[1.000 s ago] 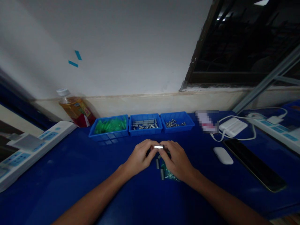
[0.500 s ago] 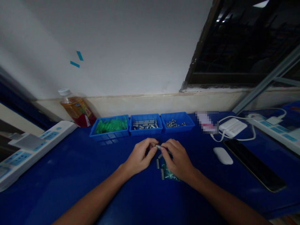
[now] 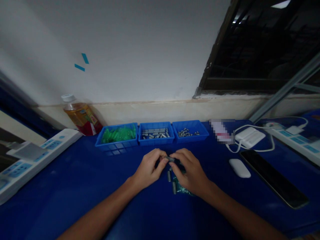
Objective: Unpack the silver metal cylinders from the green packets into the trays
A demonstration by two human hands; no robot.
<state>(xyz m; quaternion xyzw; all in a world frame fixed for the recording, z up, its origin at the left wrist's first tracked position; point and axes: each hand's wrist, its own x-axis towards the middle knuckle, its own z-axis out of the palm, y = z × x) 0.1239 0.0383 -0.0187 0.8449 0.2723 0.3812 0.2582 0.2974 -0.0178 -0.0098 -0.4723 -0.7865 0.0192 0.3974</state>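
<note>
My left hand point(image 3: 150, 168) pinches a short grey metal cylinder point(image 3: 170, 159) between thumb and fingertips. My right hand point(image 3: 190, 169) has its thumb and forefinger at the other end of the same cylinder, closed about it. Two more metal cylinders, an upper one point(image 3: 169, 176) and a lower one point(image 3: 174, 187), lie on the blue tabletop point(image 3: 140, 210) just below the fingers. Beside them is a green clear plastic bag point(image 3: 183, 190), partly covered by my right hand.
Along the wall stand three blue trays: one with green bags point(image 3: 120, 133), one with metal cylinders point(image 3: 157, 130), one with small metal parts point(image 3: 186, 132). A bottle point(image 3: 81, 115) and power strip point(image 3: 50, 146) are left; a phone point(image 3: 273, 178) and white case point(image 3: 240, 167) right.
The cylinder between my fingers shows more of its length now, and my right thumb and forefinger have shifted a little apart around its end. The view has moved slightly.
</note>
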